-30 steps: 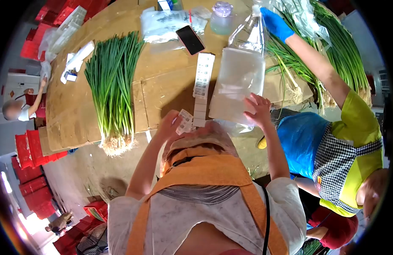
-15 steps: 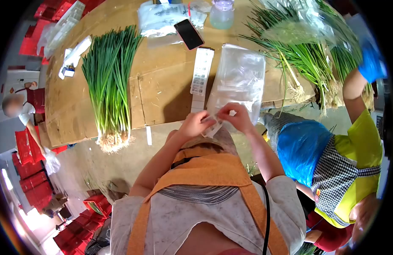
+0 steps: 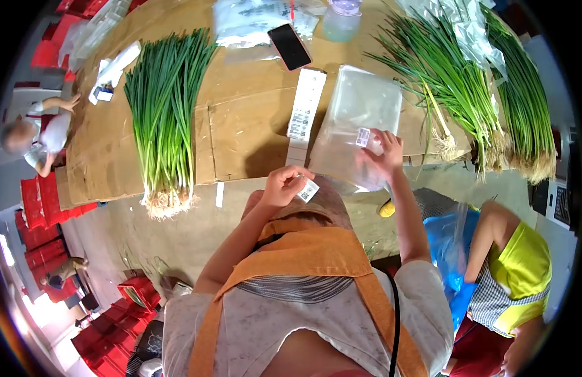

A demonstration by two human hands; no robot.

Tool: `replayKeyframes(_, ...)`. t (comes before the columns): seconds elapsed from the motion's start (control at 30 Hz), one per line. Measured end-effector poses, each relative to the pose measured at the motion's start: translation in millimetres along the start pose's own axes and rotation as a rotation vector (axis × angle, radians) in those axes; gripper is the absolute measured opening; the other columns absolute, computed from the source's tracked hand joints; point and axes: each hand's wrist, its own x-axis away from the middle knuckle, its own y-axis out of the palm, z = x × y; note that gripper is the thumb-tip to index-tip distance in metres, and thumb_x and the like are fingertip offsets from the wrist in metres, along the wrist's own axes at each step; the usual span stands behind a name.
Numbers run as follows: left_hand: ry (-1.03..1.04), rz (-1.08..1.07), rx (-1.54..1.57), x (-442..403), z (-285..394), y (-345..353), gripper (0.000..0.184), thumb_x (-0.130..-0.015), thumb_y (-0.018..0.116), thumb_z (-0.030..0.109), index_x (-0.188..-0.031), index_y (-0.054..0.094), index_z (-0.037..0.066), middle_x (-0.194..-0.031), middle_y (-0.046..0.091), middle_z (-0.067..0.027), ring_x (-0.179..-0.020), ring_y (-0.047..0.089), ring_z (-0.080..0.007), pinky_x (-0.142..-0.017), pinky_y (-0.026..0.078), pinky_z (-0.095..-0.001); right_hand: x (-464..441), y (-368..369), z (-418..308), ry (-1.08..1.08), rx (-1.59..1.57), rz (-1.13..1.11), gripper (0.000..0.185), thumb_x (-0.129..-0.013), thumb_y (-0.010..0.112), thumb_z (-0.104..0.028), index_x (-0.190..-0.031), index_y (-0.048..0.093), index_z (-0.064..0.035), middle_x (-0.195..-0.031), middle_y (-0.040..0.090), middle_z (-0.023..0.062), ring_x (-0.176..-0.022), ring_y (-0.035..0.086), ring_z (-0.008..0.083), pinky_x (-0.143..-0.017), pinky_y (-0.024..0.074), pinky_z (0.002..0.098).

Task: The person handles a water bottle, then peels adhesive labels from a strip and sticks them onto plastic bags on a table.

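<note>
Closed around a small printed label strip (image 3: 308,190), my left hand (image 3: 286,186) is just off the table's front edge. My right hand (image 3: 385,154) is over the stack of clear plastic bags (image 3: 350,107), its fingers spread. Beside its fingertips a white label (image 3: 363,137) lies against the top bag; whether the fingers still touch it is hard to tell. Left of the bags, a long strip of printed labels (image 3: 305,103) lies on the cardboard-covered table (image 3: 240,119).
Green onions (image 3: 168,119) lie at the left, with more bunches (image 3: 460,88) at the right. A phone (image 3: 289,47), packed bags (image 3: 253,22) and a lidded jar (image 3: 342,20) are at the back. A co-worker in yellow (image 3: 520,264) is at the right, another person (image 3: 45,135) far left.
My hands have parted after meeting at the label; the right has moved over the bags, where a label now shows. The co-worker's arm has come down from the onions.
</note>
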Motion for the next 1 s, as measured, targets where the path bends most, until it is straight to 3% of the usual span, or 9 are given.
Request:
replayKeyframes(0.07, -0.056, 0.039, 0.024, 6.0, -2.1, -1.2, 0.025, -0.083, 0.063, 0.011, -0.067, 0.049, -0.002, -0.072, 0.062, -0.0061, -0.065, 0.048, -0.0038, -0.055, 0.039, -0.0224, 5.5, -2.5, 8.3, -0.150, -0.092, 0.021, 0.054, -0.062, 0.078, -0.031, -0.110, 0.058, -0.0161, -0.106, 0.059, 0.0040, -0.102, 0.053, 0.0259, -0.090, 0.0366, 0.0403)
replayKeyframes(0.23, -0.142, 0.015, -0.131, 8.8, 5.0, 8.4, 0.028, -0.084, 0.064, 0.016, -0.064, 0.050, 0.002, -0.059, 0.048, 0.0022, -0.058, 0.042, -0.0032, -0.050, 0.034, -0.0227, 15.7, 11.8, 26.3, -0.185, -0.006, 0.031, 0.022, -0.059, 0.077, -0.027, -0.071, 0.064, -0.0136, -0.115, 0.058, 0.0013, -0.110, 0.048, 0.0286, -0.092, 0.0347, 0.0448)
replayKeyframes(0.33, -0.168, -0.030, -0.176, 8.7, 9.1, 11.9, 0.023, -0.087, 0.062, 0.017, -0.071, 0.053, 0.004, -0.064, 0.047, 0.0037, -0.062, 0.041, -0.0026, -0.053, 0.033, -0.0222, 12.2, 6.2, 19.3, -0.262, -0.002, -0.023, 0.028, -0.058, 0.078, -0.031, -0.077, 0.064, -0.0152, -0.118, 0.056, 0.0006, -0.111, 0.047, 0.0289, -0.092, 0.0343, 0.0451)
replayKeyframes(0.47, -0.191, -0.001, 0.219, 5.8, 12.2, 9.3, 0.012, -0.090, 0.056, 0.013, -0.083, 0.051, 0.003, -0.085, 0.058, -0.0006, -0.074, 0.047, -0.0025, -0.066, 0.039, -0.0203, 17.3, -6.3, 0.3, -0.248, 0.049, -0.092, 0.037, -0.056, 0.079, -0.035, -0.087, 0.064, -0.0193, -0.124, 0.052, -0.0020, -0.114, 0.046, 0.0277, -0.094, 0.0341, 0.0455)
replayKeyframes(0.57, -0.165, 0.042, 0.378, 3.8, 24.2, 9.9, 0.007, -0.090, 0.051, 0.006, -0.085, 0.051, 0.000, -0.105, 0.063, -0.0080, -0.082, 0.053, -0.0054, -0.076, 0.043, -0.0218, 19.8, -2.6, 3.6, -0.236, -0.019, -0.109, 0.028, -0.061, 0.078, -0.025, -0.085, 0.065, -0.0190, -0.124, 0.053, -0.0001, -0.114, 0.046, 0.0282, -0.096, 0.0333, 0.0439)
replayKeyframes(0.67, -0.190, 0.012, 0.217, 4.9, 50.5, 9.4, 0.006, -0.087, 0.049, 0.001, -0.082, 0.052, -0.001, -0.102, 0.063, -0.0077, -0.078, 0.053, -0.0064, -0.071, 0.044, -0.0227, 19.0, 2.7, 10.8, -0.253, -0.044, -0.079, 0.019, -0.066, 0.074, -0.024, -0.084, 0.068, -0.0201, -0.124, 0.054, -0.0002, -0.114, 0.046, 0.0289, -0.095, 0.0338, 0.0438)
replayKeyframes(0.87, -0.104, 0.001, 0.185, 18.5, 29.1, 6.4, 0.008, -0.082, 0.048, 0.000, -0.076, 0.053, -0.001, -0.081, 0.060, -0.0031, -0.069, 0.050, -0.0042, -0.063, 0.042, -0.0220, 19.3, -2.0, 11.9, -0.164, -0.116, -0.167, 0.012, -0.075, 0.068, -0.028, -0.085, 0.072, -0.0221, -0.123, 0.055, -0.0026, -0.117, 0.044, 0.0261, -0.098, 0.0301, 0.0438)
replayKeyframes(0.9, -0.145, 0.027, 0.131, 19.4, 31.2, 6.9, 0.010, -0.085, 0.052, 0.003, -0.076, 0.054, -0.001, -0.070, 0.056, 0.0001, -0.064, 0.047, -0.0035, -0.058, 0.040, -0.0229, 17.8, -6.2, 11.6, -0.160, -0.144, -0.183, 0.012, -0.075, 0.068, -0.025, -0.085, 0.073, -0.0199, -0.121, 0.057, -0.0013, -0.115, 0.047, 0.0251, -0.097, 0.0324, 0.0423)
replayKeyframes(1.0, -0.318, 0.072, 0.114, 18.8, 42.5, 13.3, 0.014, -0.087, 0.057, 0.009, -0.076, 0.054, 0.001, -0.066, 0.053, 0.0018, -0.062, 0.046, -0.0034, -0.054, 0.039, -0.0239, 7.4, -14.4, 14.5, -0.073, -0.397, -0.268, 0.013, -0.074, 0.070, -0.016, -0.087, 0.072, -0.0126, -0.114, 0.061, 0.0029, -0.106, 0.053, 0.0211, -0.091, 0.0395, 0.0367)
